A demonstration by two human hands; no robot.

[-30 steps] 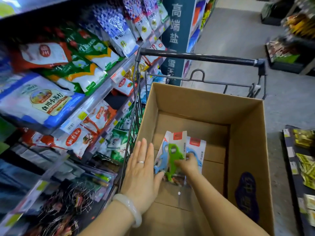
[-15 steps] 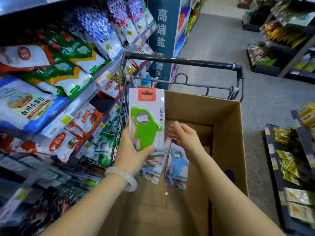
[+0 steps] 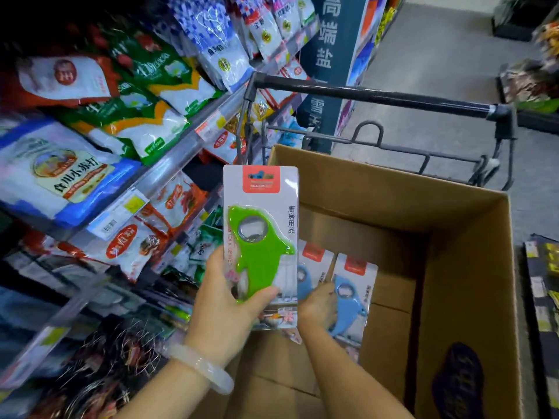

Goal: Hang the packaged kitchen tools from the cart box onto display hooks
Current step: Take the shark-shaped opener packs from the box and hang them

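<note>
Above the cardboard box [image 3: 465, 267], the left hand [image 3: 223, 309] grips a green opener pack [image 3: 260, 234]; inside it, the right hand [image 3: 317, 306] clasps blue opener packs [image 3: 352, 297].

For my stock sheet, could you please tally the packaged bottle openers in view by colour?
Green opener: 1, held up by the left hand.
Blue openers: 2, both held by the right hand inside the cardboard box.
Total: 3.

green opener card [image 3: 260, 225]: 厨房用品 | blue bag [image 3: 65, 173]: 食用小苏打 | aisle sign [image 3: 328, 40]: 高端盐
</note>
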